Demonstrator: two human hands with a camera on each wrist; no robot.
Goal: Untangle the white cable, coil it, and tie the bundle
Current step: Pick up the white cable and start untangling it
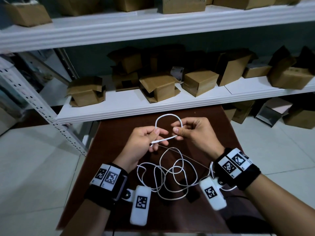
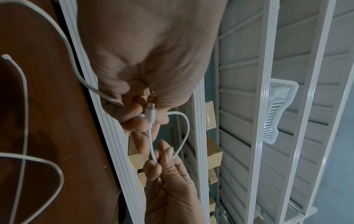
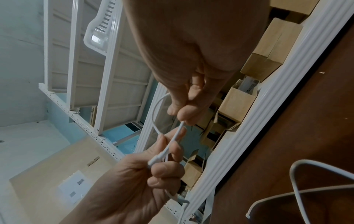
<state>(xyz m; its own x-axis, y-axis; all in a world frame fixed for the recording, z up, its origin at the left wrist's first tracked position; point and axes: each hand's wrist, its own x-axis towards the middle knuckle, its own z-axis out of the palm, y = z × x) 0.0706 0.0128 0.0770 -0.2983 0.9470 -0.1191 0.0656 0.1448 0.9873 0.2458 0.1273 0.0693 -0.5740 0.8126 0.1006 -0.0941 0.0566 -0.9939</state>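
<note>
The white cable [image 1: 167, 115] forms a small loop in the air between my hands, above the dark brown table [image 1: 109, 150]. My left hand [image 1: 159, 137] pinches the cable by its plug end [image 1: 154, 142], the plug [image 2: 150, 109] lying across the fingers. My right hand [image 1: 178, 134] pinches the cable [image 3: 178, 130] a short way along, thumb against forefinger. Below my wrists, the remaining cable lies in tangled overlapping loops [image 1: 170, 174] on the table. A thin white tie strip [image 1: 187, 156] lies across that tangle, its head [image 2: 4, 56] visible in the left wrist view.
A white shelf [image 1: 136, 106] juts over the table's far edge, loaded with cardboard boxes [image 1: 199, 84]. A perforated white upright [image 1: 42, 109] slants down at the left. More boxes [image 1: 298, 118] stand on the tiled floor at the right.
</note>
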